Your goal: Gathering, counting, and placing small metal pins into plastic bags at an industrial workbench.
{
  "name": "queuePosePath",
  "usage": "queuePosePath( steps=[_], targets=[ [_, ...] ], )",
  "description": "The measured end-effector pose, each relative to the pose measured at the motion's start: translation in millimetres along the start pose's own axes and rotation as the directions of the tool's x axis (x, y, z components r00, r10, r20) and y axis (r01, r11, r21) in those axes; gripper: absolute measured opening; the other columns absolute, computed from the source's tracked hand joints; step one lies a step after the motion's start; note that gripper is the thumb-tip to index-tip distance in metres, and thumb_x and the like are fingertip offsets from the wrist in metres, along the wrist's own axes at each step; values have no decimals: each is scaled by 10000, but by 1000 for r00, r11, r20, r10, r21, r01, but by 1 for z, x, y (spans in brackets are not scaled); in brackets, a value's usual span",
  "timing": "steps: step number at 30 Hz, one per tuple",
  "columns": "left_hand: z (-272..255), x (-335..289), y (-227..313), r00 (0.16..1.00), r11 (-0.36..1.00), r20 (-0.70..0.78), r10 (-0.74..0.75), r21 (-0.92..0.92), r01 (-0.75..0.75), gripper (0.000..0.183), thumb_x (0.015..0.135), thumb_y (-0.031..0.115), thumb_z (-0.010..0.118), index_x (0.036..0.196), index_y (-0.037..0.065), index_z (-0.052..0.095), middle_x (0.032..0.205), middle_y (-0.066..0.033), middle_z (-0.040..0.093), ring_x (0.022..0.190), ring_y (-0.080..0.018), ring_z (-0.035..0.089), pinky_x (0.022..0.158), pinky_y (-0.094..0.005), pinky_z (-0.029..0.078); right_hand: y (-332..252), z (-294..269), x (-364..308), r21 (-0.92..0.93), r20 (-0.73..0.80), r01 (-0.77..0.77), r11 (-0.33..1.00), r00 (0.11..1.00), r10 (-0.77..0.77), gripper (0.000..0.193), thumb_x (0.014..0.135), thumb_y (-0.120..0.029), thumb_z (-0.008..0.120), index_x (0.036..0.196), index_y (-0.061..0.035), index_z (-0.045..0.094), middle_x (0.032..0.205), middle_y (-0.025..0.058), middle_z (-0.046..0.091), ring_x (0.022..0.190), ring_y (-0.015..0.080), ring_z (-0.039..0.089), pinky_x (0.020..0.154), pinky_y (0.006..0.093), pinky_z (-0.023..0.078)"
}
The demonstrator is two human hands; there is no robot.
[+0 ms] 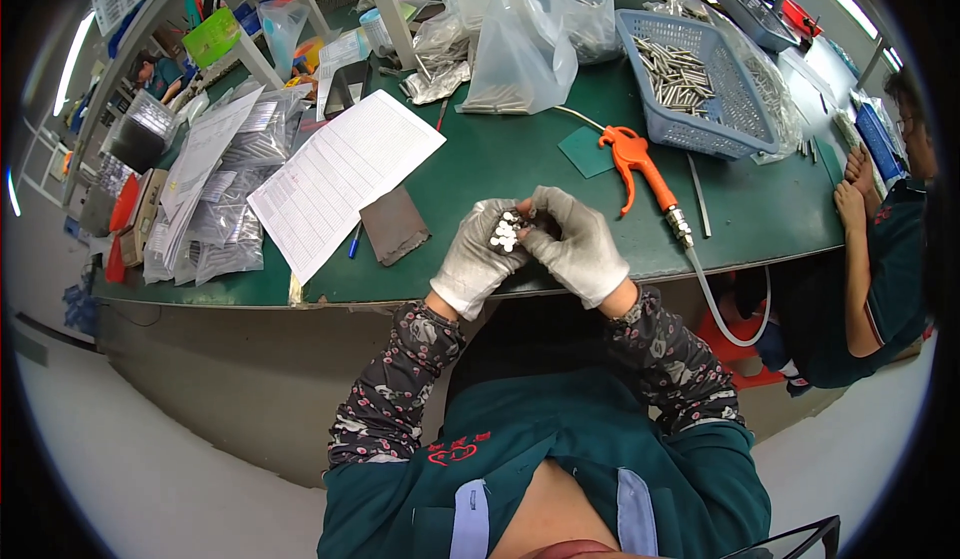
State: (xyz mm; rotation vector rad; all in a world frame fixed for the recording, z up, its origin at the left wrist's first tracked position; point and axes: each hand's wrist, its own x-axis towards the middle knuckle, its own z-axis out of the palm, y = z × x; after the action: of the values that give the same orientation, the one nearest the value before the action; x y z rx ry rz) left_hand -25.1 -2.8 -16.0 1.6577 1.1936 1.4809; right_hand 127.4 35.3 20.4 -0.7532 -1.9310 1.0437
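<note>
Cupped in the left hand [470, 261], gloved in greyish-white fabric: a tight bundle of small, shiny, round-ended metal pins [505, 231], held above the near edge of the dark-green tabletop [490, 154]. Likely stiff, hard and rather heavy for the size, slippery along smooth sides, hardly fragile, but apt to slide apart if loosened. Best gripped around the sides of the whole bundle, ends left free. Left fingers curled closed around it. At the bundle's right, the right hand [585, 249], gloved alike; thumb and fingers bent to a narrow gap, apparently touching, though impossible to tell whether pinching any pins.

Just left, lying flat: a dark grey-brown square of cloth-like material [396, 226], a slim blue pen [355, 242], then a large white gridded paper sheet [345, 179]. To the right: an orange trigger-handled air gun [640, 164] beside a narrow metal strip [699, 196]. Beyond, far right: a light-blue openwork plastic basket [705, 133] of loose metal rods [675, 74].
</note>
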Motion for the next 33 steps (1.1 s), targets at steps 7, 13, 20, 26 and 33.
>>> queuePosePath(
  steps=[7,13,20,26,33],
  targets=[
    [1,4,-23,985,986,79,-153,71,148,612,679,-38,714,1211,72,432,1105,-29,526,996,-119,545,897,-251,463,14,0,2,16,37,-99,995,994,98,281,768,-47,618,1035,-4,541,805,40,548,706,98,503,675,247,460],
    [-1,4,-9,973,978,141,-183,-79,196,615,681,-5,740,1211,73,437,1117,-24,532,1019,-115,543,907,-252,465,14,1,2,-5,84,-147,989,986,147,260,766,-46,612,1018,-2,564,801,42,562,723,97,511,688,242,460],
    [0,4,-5,992,988,80,-95,131,84,559,660,16,709,1167,53,475,1057,-36,585,943,-128,584,830,-260,488,5,-11,2,-50,120,-177,983,976,182,226,781,-53,600,998,6,579,835,49,583,764,90,521,699,240,455],
    [-5,2,-5,971,957,17,-238,-166,237,609,680,-87,682,1217,51,432,966,-11,553,849,-78,558,780,-204,480,11,-58,11,-337,-166,-121,934,984,67,181,785,-162,599,929,-51,600,823,131,650,749,288,634,681,366,497],
    [0,9,9,970,966,29,-241,105,237,591,658,-64,686,1197,52,472,946,6,540,775,-55,512,748,-192,465,34,-109,28,-868,-329,-415,272,892,311,309,780,-291,597,1019,-96,567,990,132,621,946,323,597,782,441,489]
  ],
)
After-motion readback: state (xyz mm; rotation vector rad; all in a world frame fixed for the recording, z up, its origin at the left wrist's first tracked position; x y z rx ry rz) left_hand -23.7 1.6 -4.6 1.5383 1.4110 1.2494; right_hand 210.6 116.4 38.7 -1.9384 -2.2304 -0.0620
